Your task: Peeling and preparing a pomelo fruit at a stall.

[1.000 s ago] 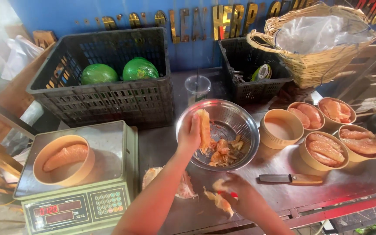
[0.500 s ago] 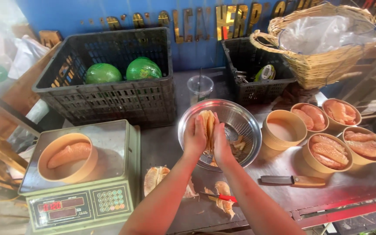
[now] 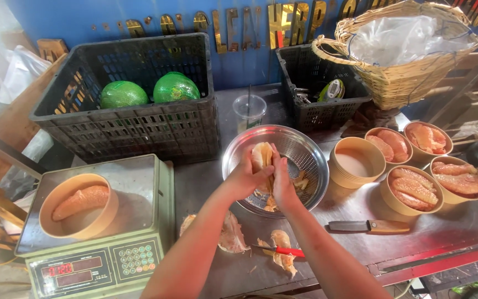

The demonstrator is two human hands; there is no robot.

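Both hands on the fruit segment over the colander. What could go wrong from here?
1. The left hand and right hand pull at the fruit segment above the metal colander; bits could fall in among the peel scraps.
2. A red-handled knife lies by the forearms near the table edge, and may get knocked off.
3. A second knife lies beside the right arm, within brushing range.

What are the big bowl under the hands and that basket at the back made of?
The bowl looks like shiny perforated metal, probably stainless steel: it reflects light and has rows of small holes. The basket looks like woven cane or bamboo: tan interlaced strips, lined with clear plastic.
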